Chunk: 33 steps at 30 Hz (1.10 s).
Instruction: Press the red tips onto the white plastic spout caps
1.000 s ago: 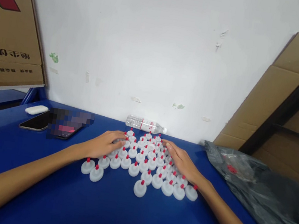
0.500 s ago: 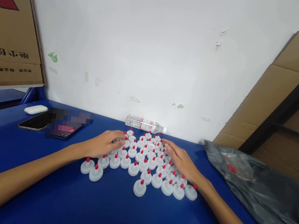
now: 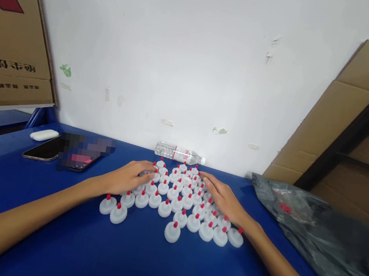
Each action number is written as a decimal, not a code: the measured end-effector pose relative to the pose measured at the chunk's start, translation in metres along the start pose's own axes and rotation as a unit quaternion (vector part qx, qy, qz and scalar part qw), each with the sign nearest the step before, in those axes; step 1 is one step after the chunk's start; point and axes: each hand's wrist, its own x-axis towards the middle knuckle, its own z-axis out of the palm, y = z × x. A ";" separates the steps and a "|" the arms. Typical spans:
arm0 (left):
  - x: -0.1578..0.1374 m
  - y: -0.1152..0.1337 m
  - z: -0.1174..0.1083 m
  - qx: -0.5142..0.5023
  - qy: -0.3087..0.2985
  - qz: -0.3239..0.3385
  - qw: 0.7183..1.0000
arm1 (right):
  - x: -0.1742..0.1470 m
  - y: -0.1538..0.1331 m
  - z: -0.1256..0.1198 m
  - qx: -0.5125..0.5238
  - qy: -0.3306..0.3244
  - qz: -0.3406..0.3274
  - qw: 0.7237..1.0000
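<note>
Several white plastic bottle caps with red nozzle tips (image 3: 165,208) stand upright in a loose group on the blue table (image 3: 137,261). At the group's left edge rests my left hand (image 3: 131,177), fingers stretched out over some of the caps and hiding part of them. My right hand (image 3: 222,195) lies along the right side, its fingers extended against the outer caps. Neither hand grips anything. One cap (image 3: 172,232) sits a little apart at the front, and two more (image 3: 118,213) are at the front left.
A clear plastic bottle (image 3: 180,153) lies on its side by the wall. Phones (image 3: 42,149) and a white rounded case (image 3: 44,135) are at the left. A dark plastic bag (image 3: 325,239) covers the right side. Cardboard (image 3: 14,36) stands at the far left.
</note>
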 end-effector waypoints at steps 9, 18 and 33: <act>0.000 0.000 0.001 0.000 0.004 -0.002 1.000 | 0.000 0.002 0.001 -0.005 0.001 -0.002 1.000; 0.000 0.003 -0.002 0.004 -0.005 -0.001 1.000 | 0.000 0.001 0.000 -0.012 -0.004 0.001 1.000; -0.001 0.007 -0.004 0.012 -0.011 0.001 1.000 | 0.000 0.002 0.000 -0.022 -0.006 0.005 1.000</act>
